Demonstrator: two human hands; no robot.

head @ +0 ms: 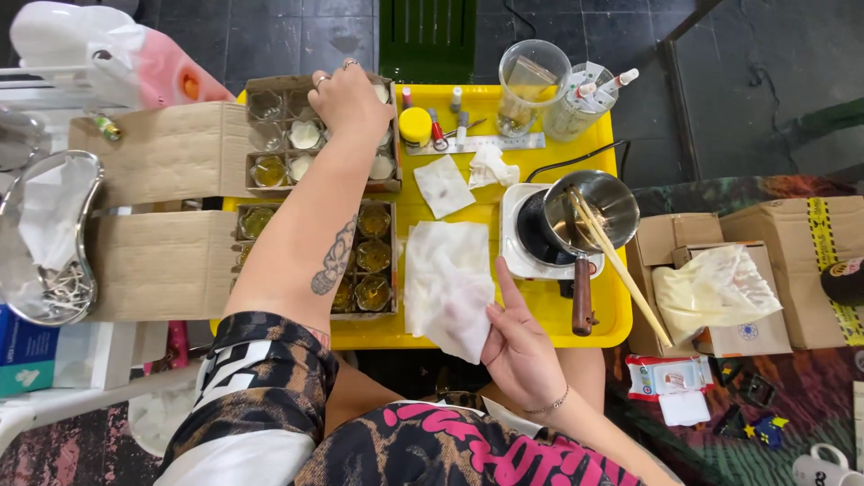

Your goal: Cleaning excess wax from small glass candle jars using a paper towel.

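My left hand (349,97) reaches forward over the far cardboard box of small glass jars (270,135), fingers curled down into a compartment at its back right; what it grips is hidden. My right hand (520,346) rests at the near edge of the yellow tray (601,310), thumb and fingers pinching the corner of a crumpled white paper towel (447,283) that lies on the tray. A second cardboard box of jars with amber liquid (372,256) sits under my left forearm.
A metal melting pot with wooden sticks (589,211) stands on a small white hotplate at the tray's right. A yellow-lidded jar (415,126), a clear measuring cup (531,76), cardboard boxes (774,270) and a metal kidney dish (49,238) surround the tray.
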